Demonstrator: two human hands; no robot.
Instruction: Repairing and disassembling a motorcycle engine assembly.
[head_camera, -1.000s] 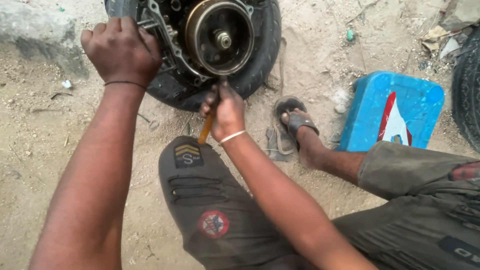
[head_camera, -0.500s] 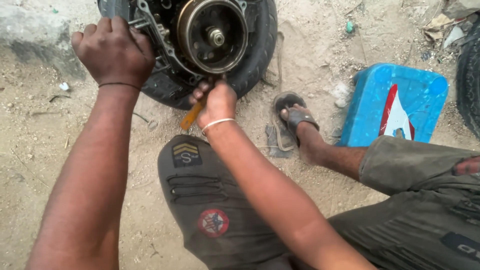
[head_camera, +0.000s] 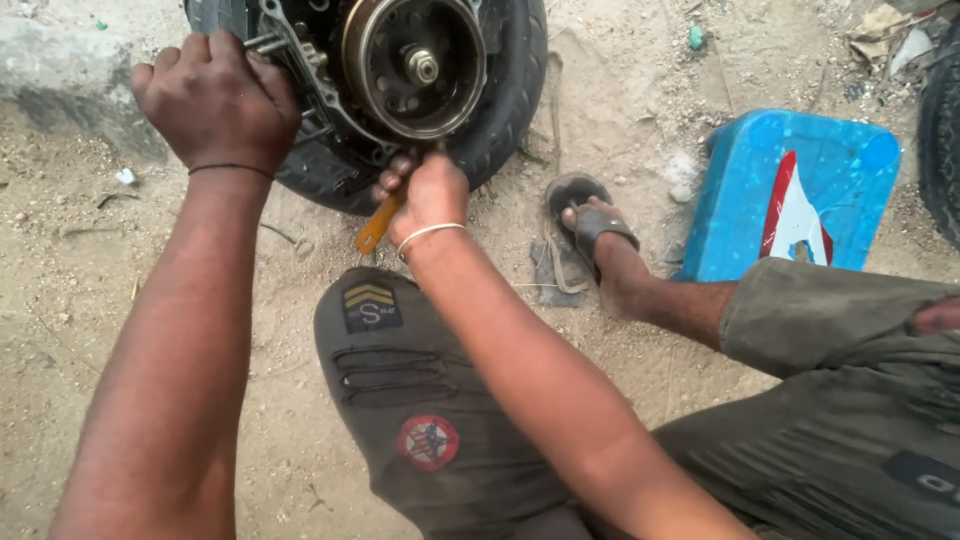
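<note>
Both my hands are on the wheel assembly (head_camera: 400, 90) lying on the sand at the far side. My left hand (head_camera: 215, 100) is curled shut over its left edge. My right hand (head_camera: 425, 190) grips an orange-handled tool (head_camera: 378, 228) tight, just below the round metal drum (head_camera: 412, 65).

Wheel (head_camera: 500, 110): black tyre, round metal hub facing you, lying on sandy ground, your left hand (head_camera: 215, 100) gripping its frame edge | Screwdriver (head_camera: 378, 228): orange handle, clasped in your right hand (head_camera: 425, 195), tip hidden under hub's lower rim.
</note>
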